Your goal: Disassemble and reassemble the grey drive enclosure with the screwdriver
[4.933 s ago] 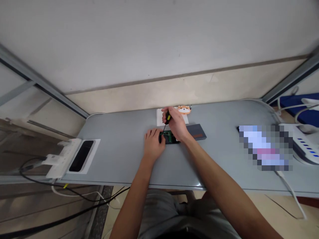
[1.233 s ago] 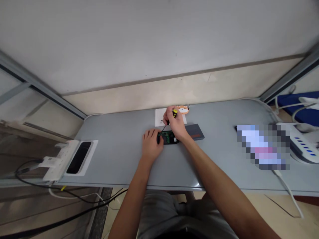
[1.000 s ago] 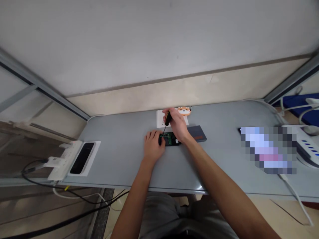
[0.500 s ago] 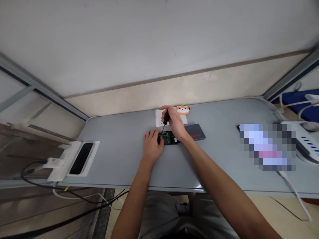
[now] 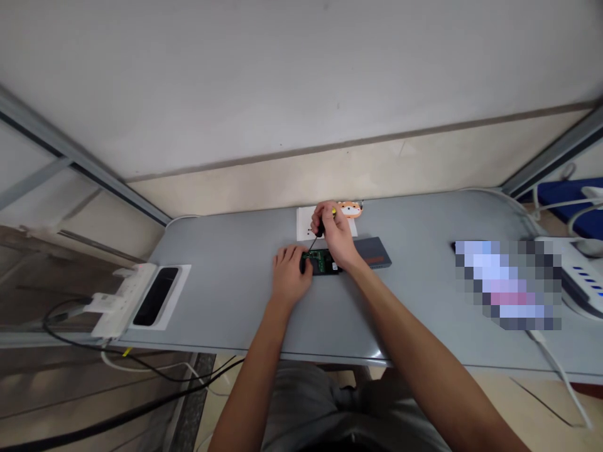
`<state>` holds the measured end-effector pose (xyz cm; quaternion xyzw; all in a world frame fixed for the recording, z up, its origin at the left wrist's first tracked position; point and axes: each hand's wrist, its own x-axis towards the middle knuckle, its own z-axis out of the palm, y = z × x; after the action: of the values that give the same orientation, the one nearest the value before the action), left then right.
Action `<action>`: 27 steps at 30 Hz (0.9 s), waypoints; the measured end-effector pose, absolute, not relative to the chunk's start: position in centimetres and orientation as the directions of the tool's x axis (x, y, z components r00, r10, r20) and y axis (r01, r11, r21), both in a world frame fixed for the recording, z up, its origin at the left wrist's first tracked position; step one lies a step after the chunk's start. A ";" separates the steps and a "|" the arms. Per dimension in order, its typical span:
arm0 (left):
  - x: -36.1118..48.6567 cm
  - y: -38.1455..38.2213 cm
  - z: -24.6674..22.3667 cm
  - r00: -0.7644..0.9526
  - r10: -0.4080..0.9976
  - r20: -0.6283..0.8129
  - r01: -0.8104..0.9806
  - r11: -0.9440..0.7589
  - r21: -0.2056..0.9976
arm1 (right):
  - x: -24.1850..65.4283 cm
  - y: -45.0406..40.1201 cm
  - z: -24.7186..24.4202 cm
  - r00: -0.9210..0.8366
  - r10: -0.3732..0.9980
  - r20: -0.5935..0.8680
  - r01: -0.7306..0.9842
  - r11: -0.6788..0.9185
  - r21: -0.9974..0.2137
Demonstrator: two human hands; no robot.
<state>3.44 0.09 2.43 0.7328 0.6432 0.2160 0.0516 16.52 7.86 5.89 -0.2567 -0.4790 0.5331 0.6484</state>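
My right hand [image 5: 335, 232] is wrapped round the handle of a black screwdriver [image 5: 321, 230] with a yellow end. Its thin shaft slants down and left to the upper left part of a black case with a green circuit board [image 5: 320, 260]. My left hand [image 5: 291, 270] holds the left end of that case on the table, thumb on the near side and fingers at the far side. Just right of the case, partly behind my right wrist, lies a dark grey flat cover [image 5: 374, 251] with reddish marking.
Behind my hands are a white paper [image 5: 304, 225] and an orange animal-face item [image 5: 350, 209]. A dark phone [image 5: 157, 296] and a white power strip [image 5: 123, 302] lie left. A blurred-out device [image 5: 506, 282] and a white appliance [image 5: 577, 273] stand right on the grey table [image 5: 226, 276].
My right hand has turned and closed more round the screwdriver, whose handle now leans further right. The index finger, stretched out before, is curled. My left hand stays on the case.
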 end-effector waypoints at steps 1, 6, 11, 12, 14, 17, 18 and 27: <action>3.4 0.1 2.4 0.080 0.965 0.249 0.920 -0.168 0.354 | 16.5 7.9 5.7 -0.022 0.940 0.341 -0.448 0.296 -0.843; 3.5 0.0 2.4 0.089 0.966 0.242 0.920 -0.172 0.352 | 16.9 7.8 5.4 -0.029 0.950 0.311 -0.417 0.271 -0.868; 3.5 0.0 2.4 0.085 0.965 0.249 0.919 -0.173 0.354 | 17.4 7.6 5.8 -0.070 0.958 0.278 -0.368 0.234 -0.900; 3.5 0.0 2.4 0.084 0.965 0.249 0.919 -0.172 0.355 | 17.5 7.6 5.9 -0.070 0.957 0.281 -0.345 0.242 -0.907; 3.6 0.0 2.3 0.083 0.965 0.248 0.920 -0.170 0.354 | 17.6 7.7 6.0 -0.059 0.954 0.294 -0.343 0.257 -0.903; 3.6 0.1 2.3 0.079 0.966 0.247 0.919 -0.167 0.358 | 17.5 7.7 6.2 -0.087 0.956 0.280 -0.477 0.207 -0.854; 3.6 0.0 2.2 0.078 0.965 0.249 0.918 -0.167 0.361 | 17.5 7.7 6.2 -0.103 0.957 0.270 -0.514 0.181 -0.838; 3.5 -0.1 2.4 0.075 0.965 0.251 0.910 -0.169 0.378 | 17.3 7.7 5.7 -0.055 0.977 0.207 -0.512 0.150 -0.846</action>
<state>3.49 -0.13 2.36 0.7306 0.6417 0.2252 0.0609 17.33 7.73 5.74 -0.2751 -0.4222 0.5909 0.6300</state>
